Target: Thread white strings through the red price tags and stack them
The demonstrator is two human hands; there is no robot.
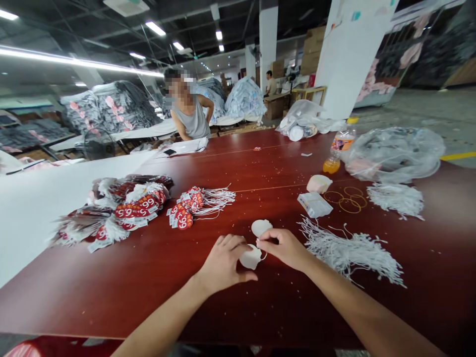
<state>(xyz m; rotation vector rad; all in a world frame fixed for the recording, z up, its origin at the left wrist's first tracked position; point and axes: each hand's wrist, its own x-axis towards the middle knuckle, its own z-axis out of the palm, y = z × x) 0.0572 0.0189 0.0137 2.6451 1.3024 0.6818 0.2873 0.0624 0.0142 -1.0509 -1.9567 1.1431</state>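
Note:
My left hand (223,263) pinches a small white paper tag (250,258) just above the dark red table (156,277). A thin white string loop hangs at the tag's right edge, and my right hand (284,246) holds that string between its fingertips. Another white tag (261,227) lies flat on the table just beyond my fingers. To the right of my right hand sits a loose pile of white strings (353,250).
Strung red-and-white price tags lie in a small bundle (188,206) and a bigger heap (122,208) at left. A tag stack (319,183), small box (314,204), rubber bands (347,199), more strings (396,198), a bottle (336,151) and plastic bags (394,153) sit at right. A person (189,111) stands at the far end.

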